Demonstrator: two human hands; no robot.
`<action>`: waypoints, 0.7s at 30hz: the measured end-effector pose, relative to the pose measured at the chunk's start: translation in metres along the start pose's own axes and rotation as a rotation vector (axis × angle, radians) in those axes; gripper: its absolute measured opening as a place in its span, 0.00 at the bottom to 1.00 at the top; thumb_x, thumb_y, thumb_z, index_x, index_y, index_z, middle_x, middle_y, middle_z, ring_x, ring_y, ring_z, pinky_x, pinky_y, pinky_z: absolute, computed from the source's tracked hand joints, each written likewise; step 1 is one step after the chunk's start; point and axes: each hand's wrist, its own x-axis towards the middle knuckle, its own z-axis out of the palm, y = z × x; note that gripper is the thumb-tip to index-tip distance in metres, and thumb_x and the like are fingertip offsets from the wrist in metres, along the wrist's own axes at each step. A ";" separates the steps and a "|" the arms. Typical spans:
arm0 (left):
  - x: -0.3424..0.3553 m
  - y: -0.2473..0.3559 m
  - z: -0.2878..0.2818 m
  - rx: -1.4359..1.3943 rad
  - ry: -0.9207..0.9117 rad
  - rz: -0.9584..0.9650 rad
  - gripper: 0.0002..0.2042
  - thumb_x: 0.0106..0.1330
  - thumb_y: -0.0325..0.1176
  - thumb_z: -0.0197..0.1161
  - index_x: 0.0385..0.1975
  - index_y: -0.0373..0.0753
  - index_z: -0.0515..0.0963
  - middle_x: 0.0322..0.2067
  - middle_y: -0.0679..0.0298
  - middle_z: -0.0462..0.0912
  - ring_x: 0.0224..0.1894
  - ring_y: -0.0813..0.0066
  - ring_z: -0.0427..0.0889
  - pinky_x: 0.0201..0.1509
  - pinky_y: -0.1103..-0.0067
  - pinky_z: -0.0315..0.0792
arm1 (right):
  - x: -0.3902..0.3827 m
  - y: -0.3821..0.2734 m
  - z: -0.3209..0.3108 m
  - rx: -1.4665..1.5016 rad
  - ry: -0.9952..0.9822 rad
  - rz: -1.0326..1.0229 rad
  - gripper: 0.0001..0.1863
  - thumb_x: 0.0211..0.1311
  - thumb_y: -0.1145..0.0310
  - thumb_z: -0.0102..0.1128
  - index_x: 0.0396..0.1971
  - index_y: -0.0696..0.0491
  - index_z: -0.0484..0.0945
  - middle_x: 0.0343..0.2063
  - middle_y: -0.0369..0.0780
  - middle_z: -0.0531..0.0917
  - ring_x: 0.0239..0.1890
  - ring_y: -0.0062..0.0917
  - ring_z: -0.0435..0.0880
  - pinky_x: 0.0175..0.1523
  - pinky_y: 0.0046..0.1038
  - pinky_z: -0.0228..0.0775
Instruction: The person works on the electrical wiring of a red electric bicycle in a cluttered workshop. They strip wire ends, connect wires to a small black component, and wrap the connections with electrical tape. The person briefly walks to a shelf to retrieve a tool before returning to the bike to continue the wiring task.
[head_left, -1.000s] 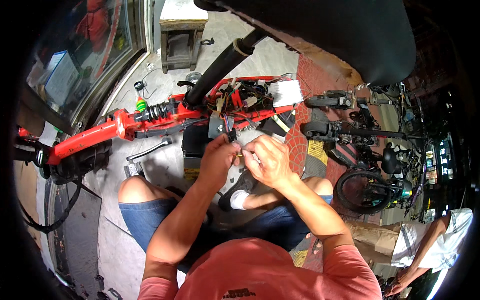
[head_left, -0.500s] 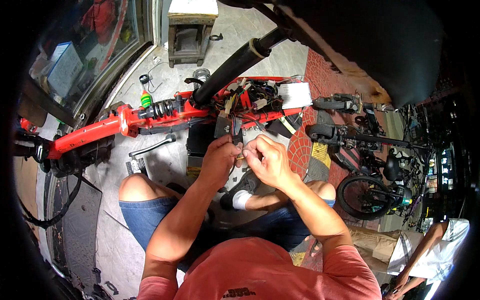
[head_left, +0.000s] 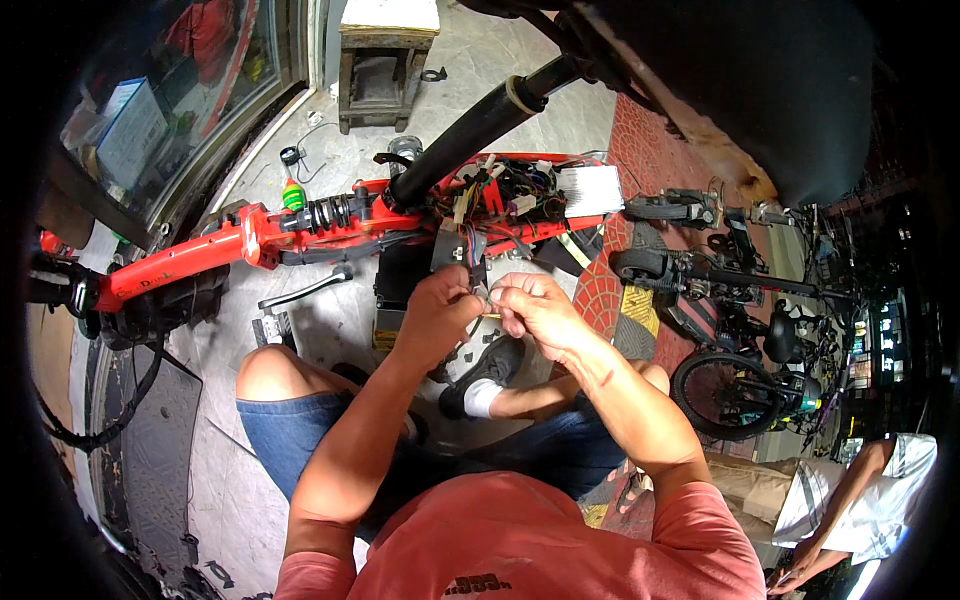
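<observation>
Beyond my hands lies a red folding electric bike frame [head_left: 185, 258] on its side, a tangle of coloured wires [head_left: 515, 190] spilling from its open body. A grey box [head_left: 447, 250] hangs from that tangle on the near side, thin wires [head_left: 475, 245] running beside it toward my fingers. My left hand [head_left: 440, 312] is closed in a pinch just below the box, on a thin wire. Fingertip to fingertip with it, my right hand [head_left: 538, 312] also pinches the thin wire. The fingers hide most of the wire and its end.
A black box [head_left: 400, 283] stands on the floor by my left hand. A black seat post [head_left: 455, 140] slants up to a dark saddle [head_left: 740, 90]. Bottle [head_left: 292, 192], stool [head_left: 385, 85], parked bikes [head_left: 730, 385] and another person's arm [head_left: 845, 505] surround the spot.
My right hand has turned at the wrist and its fingers have shifted, still meeting the left fingertips. My left hand has barely moved.
</observation>
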 end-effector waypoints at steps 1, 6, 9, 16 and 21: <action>-0.001 0.003 0.002 -0.027 -0.021 0.005 0.03 0.62 0.25 0.61 0.31 0.39 0.74 0.27 0.69 0.79 0.29 0.84 0.78 0.29 0.82 0.77 | 0.001 0.001 -0.002 -0.022 -0.007 -0.025 0.08 0.70 0.71 0.58 0.29 0.56 0.78 0.22 0.32 0.77 0.18 0.13 0.70 0.24 0.17 0.62; -0.001 0.000 0.002 -0.142 -0.106 0.034 0.04 0.67 0.25 0.61 0.34 0.39 0.72 0.34 0.64 0.83 0.38 0.76 0.85 0.37 0.77 0.85 | 0.000 0.002 -0.007 -0.069 -0.014 -0.073 0.07 0.71 0.71 0.58 0.33 0.57 0.81 0.25 0.34 0.82 0.19 0.11 0.71 0.24 0.16 0.61; 0.000 -0.003 0.004 -0.152 -0.094 0.048 0.04 0.68 0.25 0.61 0.34 0.38 0.71 0.33 0.63 0.82 0.38 0.76 0.86 0.36 0.77 0.85 | -0.001 0.003 -0.008 -0.081 -0.011 -0.088 0.06 0.69 0.73 0.57 0.34 0.57 0.81 0.27 0.35 0.84 0.19 0.11 0.68 0.23 0.16 0.56; 0.001 -0.006 0.006 -0.172 -0.088 0.080 0.04 0.67 0.25 0.60 0.34 0.38 0.71 0.33 0.64 0.82 0.37 0.76 0.85 0.38 0.76 0.85 | -0.002 0.004 -0.008 -0.092 0.006 -0.080 0.06 0.71 0.72 0.59 0.35 0.57 0.82 0.28 0.35 0.85 0.19 0.10 0.69 0.23 0.16 0.56; 0.005 -0.014 0.004 -0.158 -0.087 0.081 0.03 0.67 0.25 0.59 0.39 0.36 0.75 0.35 0.63 0.83 0.38 0.77 0.85 0.40 0.77 0.85 | -0.002 0.005 -0.011 -0.107 -0.011 -0.065 0.06 0.71 0.71 0.59 0.36 0.57 0.82 0.30 0.35 0.86 0.20 0.11 0.70 0.24 0.16 0.57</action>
